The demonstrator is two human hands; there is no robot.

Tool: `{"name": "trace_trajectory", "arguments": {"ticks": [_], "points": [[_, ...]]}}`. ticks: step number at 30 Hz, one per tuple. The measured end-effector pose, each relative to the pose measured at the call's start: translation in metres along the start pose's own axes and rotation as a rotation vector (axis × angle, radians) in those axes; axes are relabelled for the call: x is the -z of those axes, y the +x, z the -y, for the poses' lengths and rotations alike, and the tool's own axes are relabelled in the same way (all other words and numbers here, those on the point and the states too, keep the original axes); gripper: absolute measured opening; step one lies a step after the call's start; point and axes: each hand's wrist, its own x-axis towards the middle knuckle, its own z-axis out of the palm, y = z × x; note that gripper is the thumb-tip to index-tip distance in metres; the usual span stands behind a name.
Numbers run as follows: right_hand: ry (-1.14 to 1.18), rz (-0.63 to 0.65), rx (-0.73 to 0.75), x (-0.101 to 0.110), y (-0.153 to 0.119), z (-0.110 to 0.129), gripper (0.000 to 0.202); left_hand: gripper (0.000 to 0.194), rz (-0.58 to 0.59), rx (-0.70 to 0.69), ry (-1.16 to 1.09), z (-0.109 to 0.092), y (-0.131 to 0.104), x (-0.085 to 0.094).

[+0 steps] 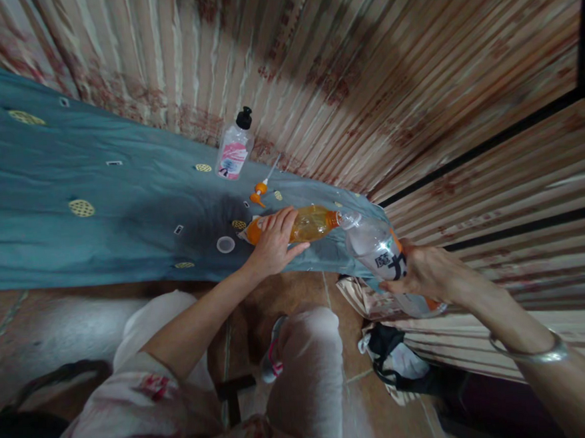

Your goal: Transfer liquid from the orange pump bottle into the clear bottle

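Note:
My left hand (274, 240) is wrapped round an orange bottle (315, 223), which lies nearly level over the edge of the blue cloth. Its neck meets the mouth of a large clear bottle (375, 248) with dark lettering and an orange strip. Around the lower part of that clear bottle my right hand (421, 273) is closed; it is tilted, base toward the lower right. An orange pump top (258, 193) with a thin tube lies on the cloth behind my left hand. Beside my left hand is a small round clear cap (225, 244).
A clear bottle with a black pump (235, 153) stands at the back of the blue cloth (135, 190), against a pleated curtain (313, 77). Black bars (482, 136) cross the right side. Below are the tiled floor (282, 290) and a black-and-white bundle (399, 355).

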Motion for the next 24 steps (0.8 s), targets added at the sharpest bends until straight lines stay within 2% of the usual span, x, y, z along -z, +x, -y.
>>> {"name": "trace_trajectory", "arguments": {"ticks": [11,18,24], "points": [[-0.015,0.014,-0.003,-0.0022,0.0013,-0.0012,0.057,0.072,-0.008,-0.007,0.019,0.0009,-0.0004,-0.0012],[0.012,0.064,-0.012,0.0026,0.0003,0.0007,0.05,0.072,-0.001,-0.008,0.02,0.0,-0.0005,0.0002],[-0.024,0.017,-0.015,0.0008,0.0,0.0012,0.052,0.073,-0.005,-0.009,0.031,0.0009,-0.0007,-0.0013]]}}
